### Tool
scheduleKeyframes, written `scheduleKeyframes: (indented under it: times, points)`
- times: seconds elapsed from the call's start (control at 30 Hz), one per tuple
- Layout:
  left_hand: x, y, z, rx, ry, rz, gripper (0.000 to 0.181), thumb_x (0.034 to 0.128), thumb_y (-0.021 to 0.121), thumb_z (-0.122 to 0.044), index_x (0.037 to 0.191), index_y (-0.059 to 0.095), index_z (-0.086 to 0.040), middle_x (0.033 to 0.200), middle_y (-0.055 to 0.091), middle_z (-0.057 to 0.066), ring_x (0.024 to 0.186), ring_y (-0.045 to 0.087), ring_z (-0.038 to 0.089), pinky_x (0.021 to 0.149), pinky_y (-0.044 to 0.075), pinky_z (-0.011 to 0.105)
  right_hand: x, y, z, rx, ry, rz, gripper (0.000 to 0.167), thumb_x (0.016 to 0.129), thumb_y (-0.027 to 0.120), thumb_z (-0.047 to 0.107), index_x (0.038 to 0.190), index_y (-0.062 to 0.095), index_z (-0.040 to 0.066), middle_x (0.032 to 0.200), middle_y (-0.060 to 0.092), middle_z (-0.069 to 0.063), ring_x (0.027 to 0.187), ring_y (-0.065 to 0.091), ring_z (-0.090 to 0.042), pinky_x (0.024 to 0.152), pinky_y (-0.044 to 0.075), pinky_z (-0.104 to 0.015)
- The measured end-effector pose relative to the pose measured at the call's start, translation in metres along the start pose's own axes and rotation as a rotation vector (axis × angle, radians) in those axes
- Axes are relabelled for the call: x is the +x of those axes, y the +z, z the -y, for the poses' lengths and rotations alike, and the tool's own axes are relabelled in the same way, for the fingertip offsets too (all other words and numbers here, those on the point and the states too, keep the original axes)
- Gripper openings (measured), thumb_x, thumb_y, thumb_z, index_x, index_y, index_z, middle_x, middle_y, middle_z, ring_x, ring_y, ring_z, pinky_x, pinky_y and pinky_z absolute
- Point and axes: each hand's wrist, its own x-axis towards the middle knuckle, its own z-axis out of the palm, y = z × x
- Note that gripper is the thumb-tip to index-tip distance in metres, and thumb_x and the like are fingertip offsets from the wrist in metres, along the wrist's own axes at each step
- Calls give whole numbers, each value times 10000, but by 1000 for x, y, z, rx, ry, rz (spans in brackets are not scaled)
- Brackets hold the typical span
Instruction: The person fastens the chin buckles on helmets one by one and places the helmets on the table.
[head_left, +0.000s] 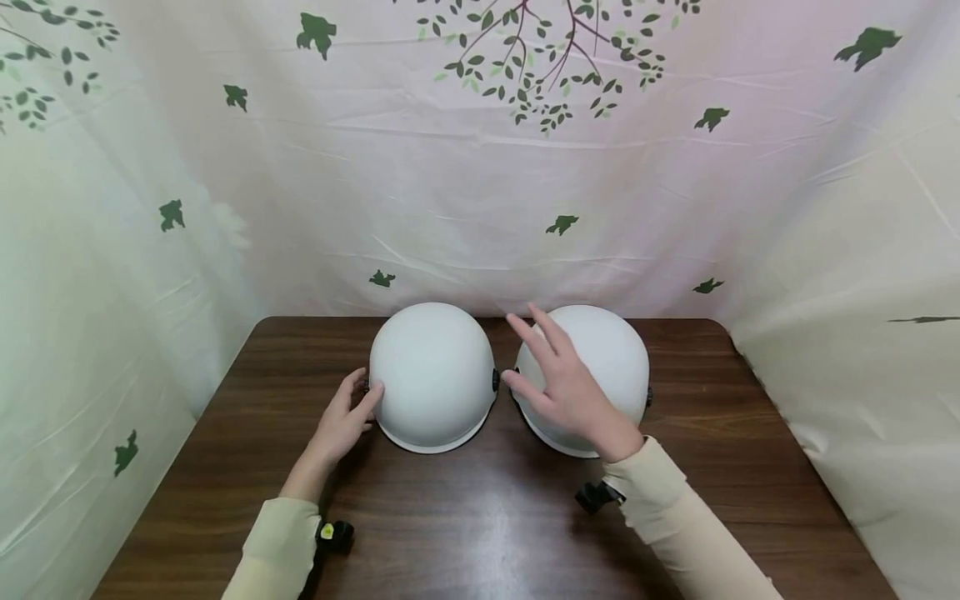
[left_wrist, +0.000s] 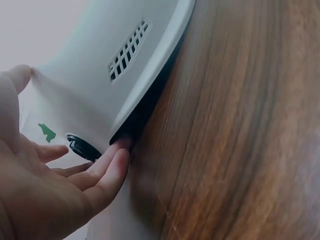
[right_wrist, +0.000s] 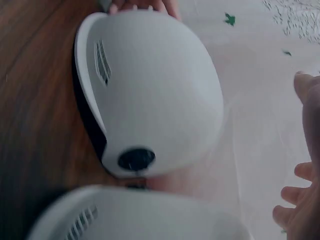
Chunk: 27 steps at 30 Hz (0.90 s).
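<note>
L helmet (head_left: 431,375) (white, dome up, rim down) sits nr the far edge of the tabletop (head_left: 457,517), a bit L of that edge's middle. L hand (head_left: 339,425) grips its L side: thumb against the shell, lower fingers bent w/ tips under the rim, close by a black side knob (left_wrist: 82,148). L forearm reaches up from the near L, in a beige sleeve (head_left: 277,533).

R helmet (head_left: 615,358), also white, stands just beside it, R of the far edge's middle, w/ a narrow gap btwn. R hand (head_left: 566,392) hangs over its L side, fingers and thumb spread, pointing up toward the far edge; R forearm slants in from the near R.

Far edge passes just behind both helmets; brown wood runs out to the L & R edges and down toward the near side. Printed cloth (head_left: 450,183) w/ birds and branches hangs past the far edge.

Hard to see: near edge is out of frame; R hand covers pt of R helmet, & can't tell if they touch. L fingertips go partly hidden under the rim. R wrist view cuts off R helmet at the bottom.
</note>
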Motion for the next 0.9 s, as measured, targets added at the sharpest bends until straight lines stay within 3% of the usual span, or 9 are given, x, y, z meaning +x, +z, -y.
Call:
scheduleKeyframes:
  times: [0.13,0.23,0.47,0.63,0.9]
  points:
    - [1,3,1,-40,-1,7,797,1084,490,-548,1668,206,-85,1670,267,277,1171,654,451,967,582,530,3,14,10,41,84,124,750,1024,690,391,1665,319,277,1745,134,-157,1576,250,-397,1154,389,-647]
    - [1,4,1,-46,-2,15,807,1085,483,-554,1677,185,-93,1687,237,266,1189,654,451,984,574,539,6,26,13,55,103,177,771,1013,703,401,1666,315,272,1736,135,-195,1562,271,-427,1163,381,-641]
    - [3,5,2,-79,7,-3,791,1088,515,-508,1688,188,-110,1701,243,229,1204,646,432,994,571,532,13,50,12,52,135,210,854,974,744,446,1675,278,300,1725,161,-216,1516,351,-468,1155,409,-612]
    - [0,5,1,-107,-4,-6,777,1087,521,-500,1687,203,-123,1704,244,219,1198,645,420,999,568,532,15,65,14,103,216,270,870,975,743,447,1680,252,315,1740,90,-209,1550,270,-473,1164,391,-623]
    - [-4,9,1,-139,-26,-6,772,1086,522,-504,1688,206,-138,1705,240,221,1214,638,404,1003,564,537,12,78,11,120,228,267,823,980,743,418,1667,315,268,1739,95,-238,1554,226,-495,1183,352,-639]
